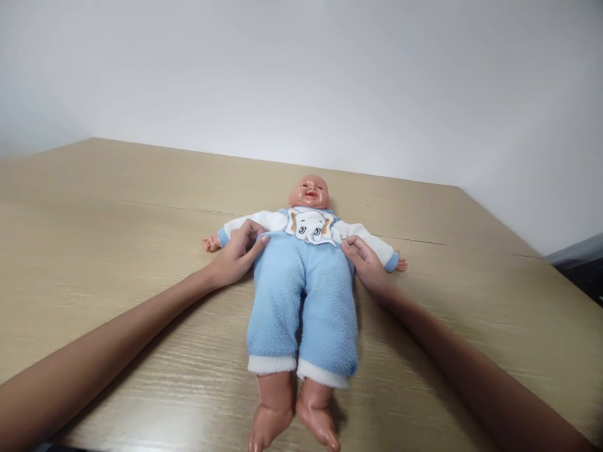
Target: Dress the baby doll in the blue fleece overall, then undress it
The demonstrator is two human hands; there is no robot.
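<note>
A baby doll point(307, 191) lies on its back on a wooden table point(117, 207), head away from me, bare feet toward me. It wears fluffy light-blue trousers point(304, 301) and a white top with an elephant bib point(309, 226). My left hand point(235, 256) pinches the trousers' waistband at the doll's left-side-of-frame hip. My right hand point(365, 263) grips the waistband at the other hip, fingers curled into the fabric. Both my arms reach forward on either side of the doll's legs.
The light wooden table runs back to a plain white wall point(301, 75). A seam crosses the tabletop behind the doll. The table's right edge drops off near a dark area point(581, 270).
</note>
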